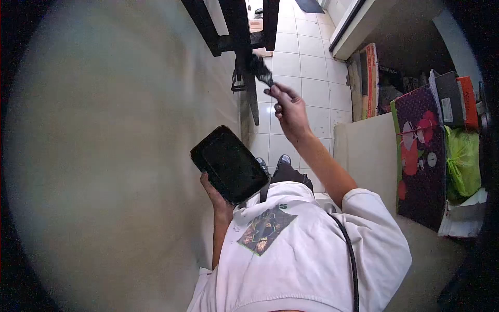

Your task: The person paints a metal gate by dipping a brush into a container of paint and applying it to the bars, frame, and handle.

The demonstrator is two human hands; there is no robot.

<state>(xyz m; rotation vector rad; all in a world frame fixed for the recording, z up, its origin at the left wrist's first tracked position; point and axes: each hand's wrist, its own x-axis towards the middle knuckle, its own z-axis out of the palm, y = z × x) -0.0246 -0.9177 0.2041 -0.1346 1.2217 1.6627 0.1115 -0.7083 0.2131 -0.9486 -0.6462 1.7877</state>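
A pale wall (pixel 104 156) fills the far left, blurred and close to the person's shoulder. Just right of it the left hand (pixel 215 195) is curled under the lower corner of a dark tablet (pixel 228 164), fingers closed on its edge. The tablet is tilted in the air in front of the chest, with nothing under it.

A one-corner hold looks thin for a slab like this. A palm further under the back would probably steady it, since the wall side leaves that elbow little swing.

Above, a black frame (pixel 231 26) stands on the tiled floor (pixel 306 67). A dark strap (pixel 261 69) hangs from near its lower bar. The right hand (pixel 288 109) is stretched forward with thumb and fingertips pressed together, pinching the strap's free end. How the strap joins the frame cannot be told. A pull along the strap's own line seems safer than a sideways one, as the frame's legs are near.

The shoes (pixel 283 160) show below, on the open strip of floor, which is the clearest room for either arm.

To the right, the white tabletop (pixel 364 151) has its edge just beside the right forearm, so that elbow has little outward room. On the tabletop lies a flowered bag (pixel 421 156), with a green bag (pixel 462 161) and boxes (pixel 452 99) beyond it. Upright books (pixel 368 78) are crowded behind.
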